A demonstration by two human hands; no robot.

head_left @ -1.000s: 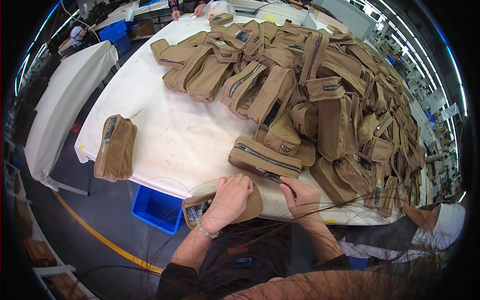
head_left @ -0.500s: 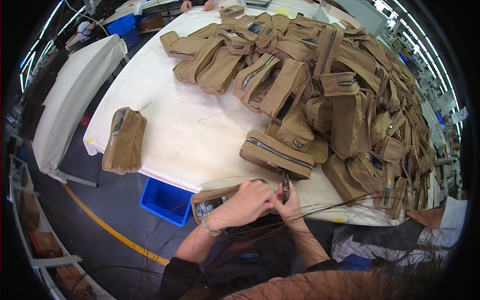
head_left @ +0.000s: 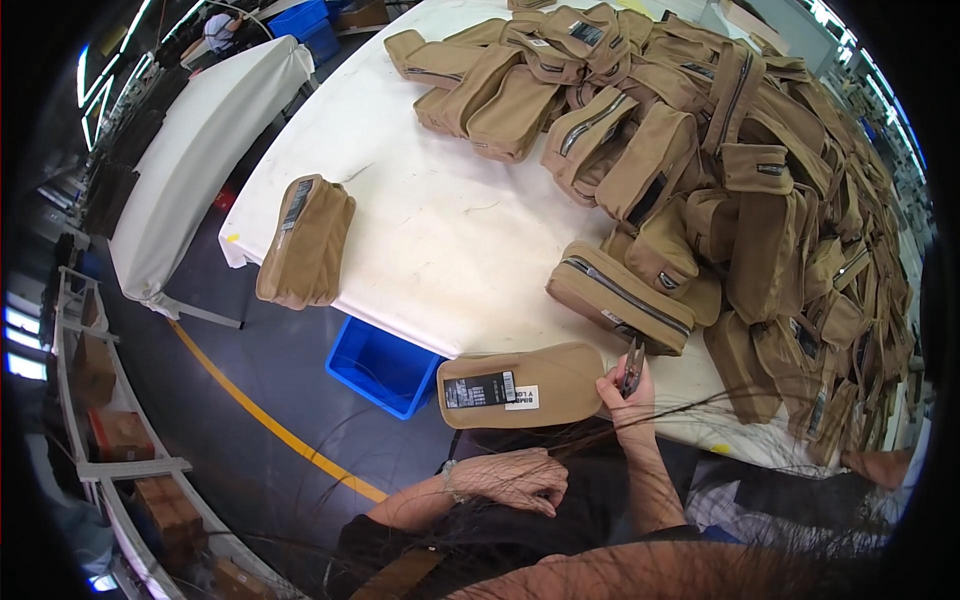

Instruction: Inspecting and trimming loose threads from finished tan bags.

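A flat tan fabric pouch [head_left: 570,385] lies at the table's near edge, with a black tag [head_left: 477,390] and a white label [head_left: 522,398] on its face. My right hand [head_left: 628,402] is closed around small dark metal thread snips [head_left: 631,368], blades pointing up. Its fingertips touch the right end of that pouch. My left hand [head_left: 512,478] is drawn back below the pouch, apart from it. The fingers there are curled in, and anything inside them is hidden. Just beyond the snips rests a zipped tan pouch [head_left: 622,305].
Many tan pouches are heaped [head_left: 750,130] across the far and right side of the white table [head_left: 430,240]. Another stack of tan pouches [head_left: 306,245] sits at its left edge. Below stands a blue bin [head_left: 385,365]. A person's arm [head_left: 880,467] shows at right.
My left hand has come away from the right hand and pulled back toward my body, uncovering the pouch's face with its tag and label. The snips stay in my right hand. The whole view has shifted.
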